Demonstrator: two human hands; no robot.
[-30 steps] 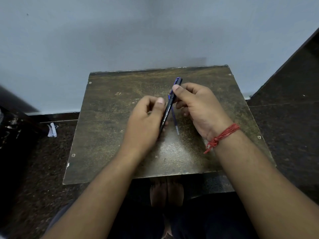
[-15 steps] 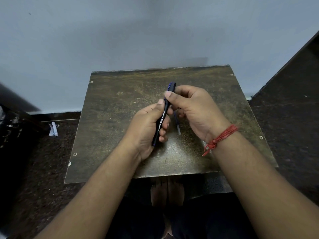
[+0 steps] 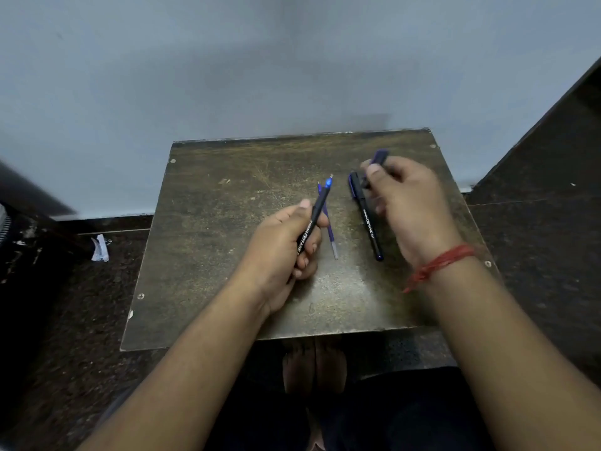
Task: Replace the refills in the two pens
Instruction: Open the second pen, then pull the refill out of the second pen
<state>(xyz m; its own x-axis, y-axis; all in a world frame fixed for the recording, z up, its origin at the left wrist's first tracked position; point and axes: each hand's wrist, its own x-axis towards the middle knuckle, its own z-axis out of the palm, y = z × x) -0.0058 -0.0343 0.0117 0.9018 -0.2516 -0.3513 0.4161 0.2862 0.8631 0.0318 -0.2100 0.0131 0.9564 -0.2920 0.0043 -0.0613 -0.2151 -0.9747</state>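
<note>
**Cap off one pen, second pen lying on the desk**

We see a worn, dark brown desk (image 3: 208, 255) from above, set against a pale wall, with both of a person's bare hands over its middle.

The left hand (image 3: 286, 252) has its grip closed around a black pen (image 3: 313, 219). The barrel runs from the palm up toward 1 o'clock, and its uncapped blue tip (image 3: 329, 182) stands clear beyond the thumb. White lettering shows on the barrel, but we cannot read it where the fingers cover it.

Just beside this pen, on its 3 o'clock side, a loose refill (image 3: 331, 237) lies flat on the desk, a thin blue tube with a pale end toward 6 o'clock. Its far end passes behind the held pen.

Farther toward 3 o'clock a second black pen (image 3: 367, 219) lies on the desk, capped end toward 12 o'clock, its length running to 5 o'clock. It lies just beside the right hand; whether they touch, we cannot tell.

The right hand (image 3: 409, 209) is blurred. Its grip is closed on a dark blue pen cap (image 3: 380, 156), pinched between thumb and fingers, which sticks out toward 12 o'clock. A red thread (image 3: 439, 262) is tied around the right wrist.

On the dark floor at 9 o'clock from the desk lies a scrap of white paper (image 3: 99, 248).
</note>
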